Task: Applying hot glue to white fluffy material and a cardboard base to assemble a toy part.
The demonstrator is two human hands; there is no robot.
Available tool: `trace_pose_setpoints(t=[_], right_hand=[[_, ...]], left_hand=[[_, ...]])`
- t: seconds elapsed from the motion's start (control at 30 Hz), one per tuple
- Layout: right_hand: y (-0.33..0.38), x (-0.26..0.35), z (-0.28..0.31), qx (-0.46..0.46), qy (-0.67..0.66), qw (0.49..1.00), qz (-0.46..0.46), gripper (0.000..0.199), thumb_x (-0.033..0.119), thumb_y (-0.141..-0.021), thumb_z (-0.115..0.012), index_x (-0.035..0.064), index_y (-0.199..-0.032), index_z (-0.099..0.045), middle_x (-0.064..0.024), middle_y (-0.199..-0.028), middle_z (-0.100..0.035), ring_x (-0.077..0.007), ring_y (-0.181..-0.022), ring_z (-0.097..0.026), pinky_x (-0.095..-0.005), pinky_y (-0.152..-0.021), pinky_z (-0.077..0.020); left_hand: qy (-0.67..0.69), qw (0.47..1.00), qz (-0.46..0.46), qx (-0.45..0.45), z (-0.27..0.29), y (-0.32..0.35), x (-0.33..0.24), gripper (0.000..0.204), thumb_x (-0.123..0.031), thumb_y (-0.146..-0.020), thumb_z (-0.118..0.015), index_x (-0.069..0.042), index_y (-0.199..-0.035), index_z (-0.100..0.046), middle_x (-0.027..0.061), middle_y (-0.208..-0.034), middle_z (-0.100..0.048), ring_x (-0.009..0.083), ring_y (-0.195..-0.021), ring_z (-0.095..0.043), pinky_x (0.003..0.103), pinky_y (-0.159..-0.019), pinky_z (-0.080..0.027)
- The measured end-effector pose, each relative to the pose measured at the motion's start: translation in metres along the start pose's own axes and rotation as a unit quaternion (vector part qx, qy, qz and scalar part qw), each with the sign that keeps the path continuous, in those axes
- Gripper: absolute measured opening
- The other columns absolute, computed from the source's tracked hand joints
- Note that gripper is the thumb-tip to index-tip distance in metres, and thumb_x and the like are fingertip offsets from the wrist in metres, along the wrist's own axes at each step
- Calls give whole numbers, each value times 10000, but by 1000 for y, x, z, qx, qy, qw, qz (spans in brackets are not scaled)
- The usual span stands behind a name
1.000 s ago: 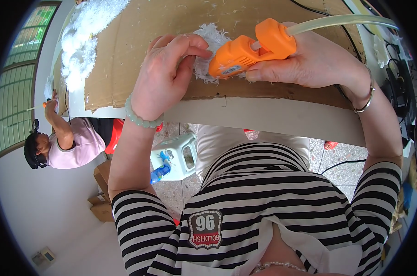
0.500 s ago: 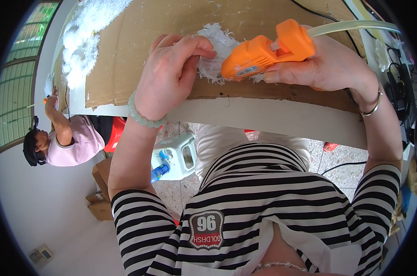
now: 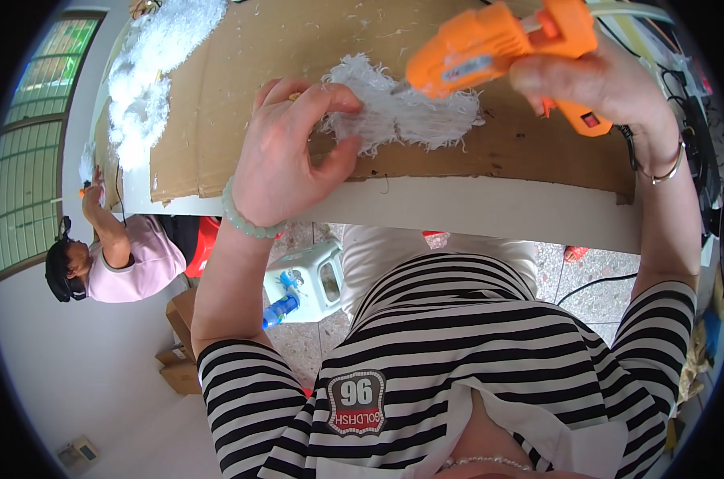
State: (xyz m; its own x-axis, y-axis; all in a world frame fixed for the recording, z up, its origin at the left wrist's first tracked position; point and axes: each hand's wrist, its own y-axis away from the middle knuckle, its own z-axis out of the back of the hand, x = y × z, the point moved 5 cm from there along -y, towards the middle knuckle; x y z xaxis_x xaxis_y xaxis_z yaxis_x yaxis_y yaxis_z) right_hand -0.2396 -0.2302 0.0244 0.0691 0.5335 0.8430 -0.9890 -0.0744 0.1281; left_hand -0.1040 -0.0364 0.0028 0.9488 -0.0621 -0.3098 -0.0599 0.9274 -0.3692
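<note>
Head view:
1. White fringed fabric (image 3: 434, 120) lies on the cardboard (image 3: 250, 48).
2. Left hand (image 3: 282, 148) over the cardboard's near edge, thumb and forefinger spread.
3. Right hand (image 3: 617, 86) wraps an orange glue gun (image 3: 478, 49) above the cardboard.

Tallied two hands of the wearer, left hand (image 3: 286, 156) and right hand (image 3: 597, 84), one orange glue gun (image 3: 474, 52), plus one small orange item (image 3: 83, 191) too distant to identify. Frayed white fabric (image 3: 438, 120) came to one or two pieces, the split unclear; white shaggy heap (image 3: 138, 100), one; cardboard sheet (image 3: 274, 40), one. Also logged one bead bracelet (image 3: 244, 221), one metal bangle (image 3: 668, 174), one pearl-like necklace (image 3: 490, 462), one plastic stool (image 3: 310, 307), one blue bottle (image 3: 280, 311), and one co-worker (image 3: 138, 255).
</note>
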Motion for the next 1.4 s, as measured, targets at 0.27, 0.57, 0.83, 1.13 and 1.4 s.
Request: trace_pose_setpoints(t=[0.27,0.57,0.83,1.13,1.4], right_hand=[[-4,-22,-6,-225,-380,897,23,378,384,-964,-481,25,-970,-598,-78,-768,-638,-161,-679,-622,-257,-632,-508],[-23,-31,-46,-175,-517,836,-51,399,415,-960,-480,38,-1059,-563,-58,-825,-617,-161,-741,-629,-290,-657,-540],[-21,-32,-45,-232,-522,819,-47,359,362,-972,-475,57,-1157,-511,-55,-862,-598,-161,-743,-622,-286,-661,-539],[-23,-38,-46,-238,-513,823,-47,317,332,-975,-478,70,-1148,-523,-49,-858,-588,-168,-747,-617,-308,-667,-551],[-19,-28,-46,-238,-514,822,-57,313,326,-978,-472,66,-1142,-530,-53,-876,-583,-158,-755,-609,-292,-668,-543]], left_hand=[[-122,992,-32,3,-9,-2,-21,376,-187,-600,-805,-105,-917,-618,16,-817,-645,247,-854,-554,444,-910,-373],[-251,966,-70,-5,-19,-7,-36,199,-153,-686,-739,-138,-842,-616,-17,-783,-636,195,-830,-558,494,-923,-371],[-176,984,-17,-8,-15,-14,-16,179,-78,-699,-725,-98,-830,-604,14,-749,-636,246,-762,-584,423,-880,-417],[81,959,214,-165,19,13,25,280,9,-659,-740,-52,-912,-635,68,-852,-639,251,-778,-591,379,-784,-476],[-156,986,-30,-46,-6,24,-29,321,-49,-563,-780,-75,-844,-628,34,-926,-601,262,-941,-552,403,-864,-409]])
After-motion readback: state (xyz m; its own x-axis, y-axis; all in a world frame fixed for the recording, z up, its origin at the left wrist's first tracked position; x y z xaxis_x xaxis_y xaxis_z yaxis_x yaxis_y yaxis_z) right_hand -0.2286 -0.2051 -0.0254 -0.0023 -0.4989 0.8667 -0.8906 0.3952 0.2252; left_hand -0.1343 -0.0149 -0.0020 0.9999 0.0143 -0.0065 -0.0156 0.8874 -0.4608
